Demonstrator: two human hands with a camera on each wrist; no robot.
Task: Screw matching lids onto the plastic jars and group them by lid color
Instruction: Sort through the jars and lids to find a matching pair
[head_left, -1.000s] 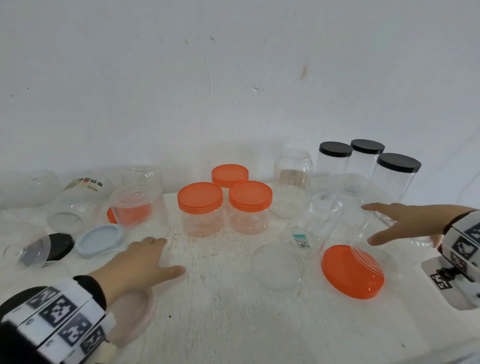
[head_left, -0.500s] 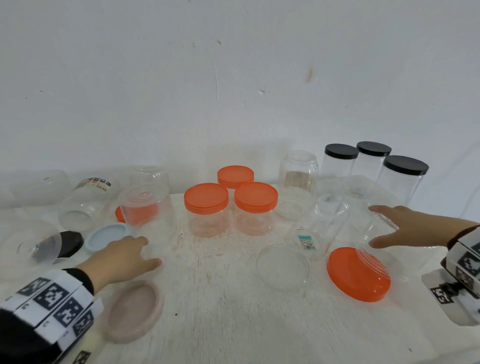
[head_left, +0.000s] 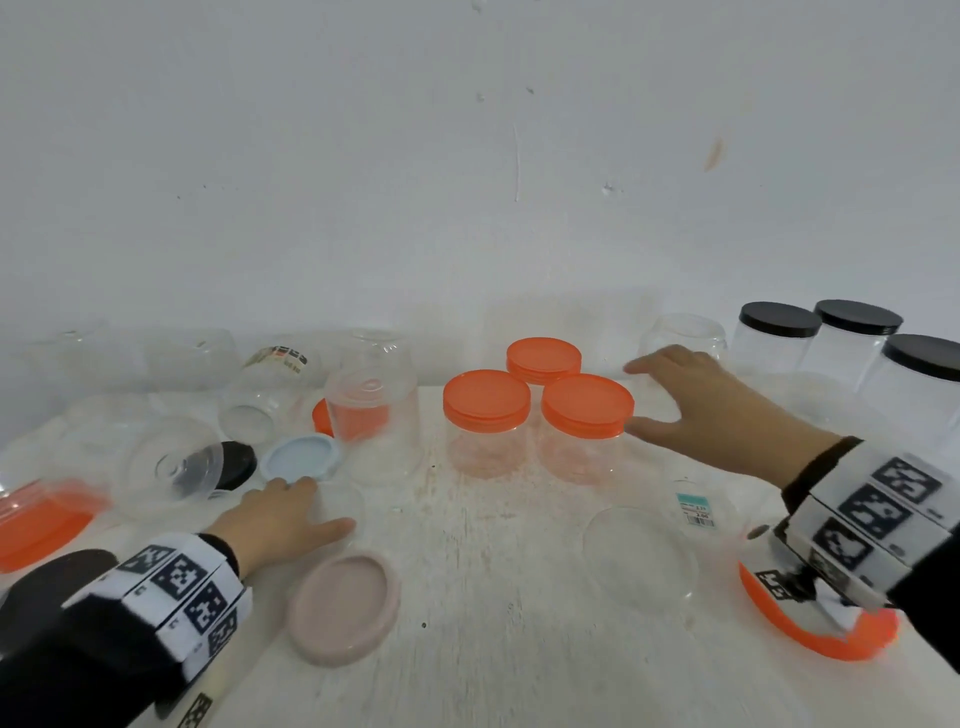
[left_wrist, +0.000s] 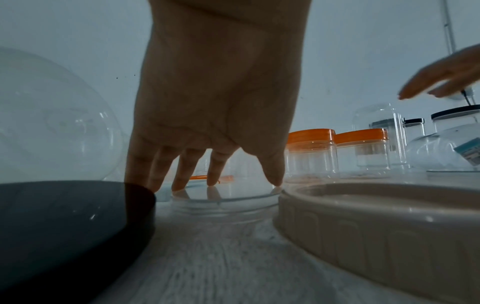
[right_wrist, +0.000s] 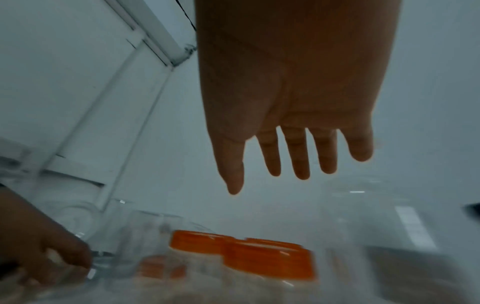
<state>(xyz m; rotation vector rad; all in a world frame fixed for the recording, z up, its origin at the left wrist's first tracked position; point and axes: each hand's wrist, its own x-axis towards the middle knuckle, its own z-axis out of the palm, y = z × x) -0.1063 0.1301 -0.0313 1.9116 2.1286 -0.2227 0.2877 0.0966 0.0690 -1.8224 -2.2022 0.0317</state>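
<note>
Three clear jars with orange lids (head_left: 485, 400) (head_left: 543, 358) (head_left: 587, 402) stand grouped mid-table. My right hand (head_left: 636, 399) (right_wrist: 267, 185) hovers just to their right with straight spread fingers, holding nothing, in front of a lidless clear jar (head_left: 680, 338). My left hand (head_left: 330, 504) (left_wrist: 226, 183) lies low on the table, its straight fingertips (left_wrist: 179, 186) touching a flat clear lid (left_wrist: 223, 202). Three black-lidded jars (head_left: 779, 332) stand at the far right. A pink lid (head_left: 343, 608) lies beside my left wrist.
A light blue lid (head_left: 301, 457), a black lid (head_left: 236, 462) and several lidless clear jars crowd the left. An inverted jar (head_left: 371, 415) covers an orange lid. Loose orange lids lie at far left (head_left: 36, 525) and under my right wrist (head_left: 821, 639). A clear lid (head_left: 639, 556) and a labelled jar (head_left: 696, 509) lie right of centre.
My right hand has swung left from the large lying jar to beside the orange-lidded jars. My left hand has settled onto the clear lid. The view has shifted left.
</note>
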